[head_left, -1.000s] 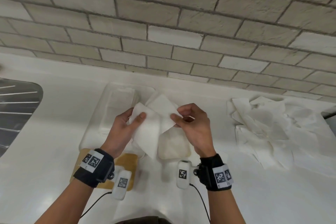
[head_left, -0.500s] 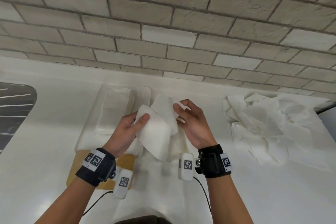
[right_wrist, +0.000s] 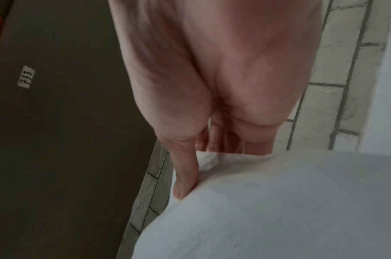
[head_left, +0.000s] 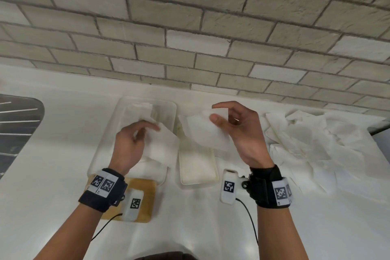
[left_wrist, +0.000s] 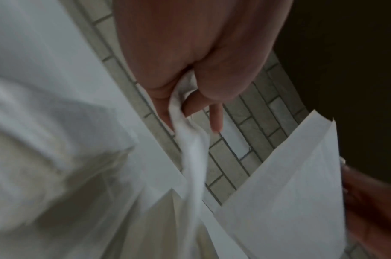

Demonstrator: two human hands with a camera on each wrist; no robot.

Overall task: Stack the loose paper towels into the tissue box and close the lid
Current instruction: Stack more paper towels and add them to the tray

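Observation:
My left hand (head_left: 147, 131) grips a bunched white paper towel (head_left: 162, 150) over the clear tissue box (head_left: 105, 133), which holds folded towels at its far end. My right hand (head_left: 217, 113) pinches a flat paper towel sheet (head_left: 202, 133) between thumb and fingers, raised above a shallow white tray (head_left: 198, 169). In the left wrist view the fingers (left_wrist: 190, 98) curl round the crumpled towel (left_wrist: 190, 149). In the right wrist view the thumb presses the sheet (right_wrist: 279, 201). Whether the two pieces are joined I cannot tell.
A heap of loose paper towels (head_left: 306, 137) lies on the white counter at the right. A wooden lid (head_left: 145, 190) lies under my left wrist. A dark sink with a rack (head_left: 16, 124) is at the far left. A brick wall stands behind.
My hands, close together on the towel before, have drawn apart: the left went left over the clear box, the right went right and up with a flat sheet.

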